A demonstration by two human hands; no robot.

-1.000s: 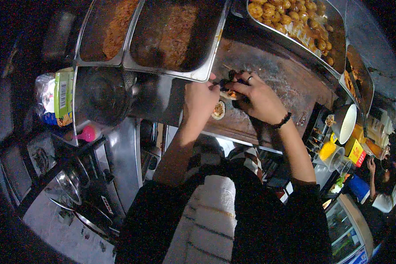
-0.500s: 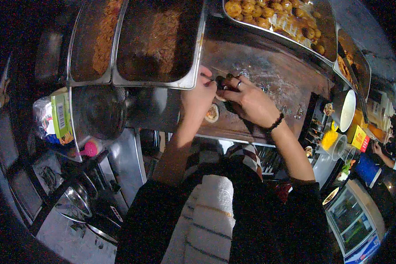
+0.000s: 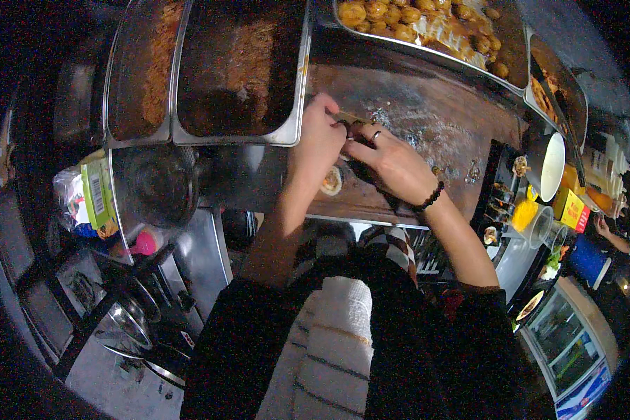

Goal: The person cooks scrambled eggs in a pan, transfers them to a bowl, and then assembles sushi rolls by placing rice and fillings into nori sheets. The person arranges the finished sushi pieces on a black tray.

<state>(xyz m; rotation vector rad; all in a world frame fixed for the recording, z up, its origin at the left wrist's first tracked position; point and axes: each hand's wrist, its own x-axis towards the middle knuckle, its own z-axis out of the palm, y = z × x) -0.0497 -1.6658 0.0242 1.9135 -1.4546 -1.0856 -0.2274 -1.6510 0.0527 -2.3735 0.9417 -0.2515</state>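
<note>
Both my hands are close together over a brown wooden board (image 3: pixel 413 91). My left hand (image 3: pixel 316 143) has its fingers bent and pinched near the tips of my right hand. Beside it, my right hand (image 3: pixel 397 166), with a ring and a dark beaded bracelet, has its fingers curled in toward the left. Something small and dark lies between the two sets of fingertips; shadow and the fingers hide what it is. Just below the hands, a small round pale piece of food (image 3: pixel 331 182) with an orange filling rests on the board, partly covered by my left hand.
Metal trays of shredded brown food (image 3: pixel 250 70) overhang the board's left side. Along its far edge stands a tray of glazed brown balls (image 3: pixel 399 15). To the right are a white bowl (image 3: pixel 552 168) and clear cups (image 3: pixel 537 227). A person's hand (image 3: pixel 603 225) shows far right.
The view has shifted slightly, so the trays sit a little further left. My hands stay together over the board, the fingers moving only slightly around the dark thing.
</note>
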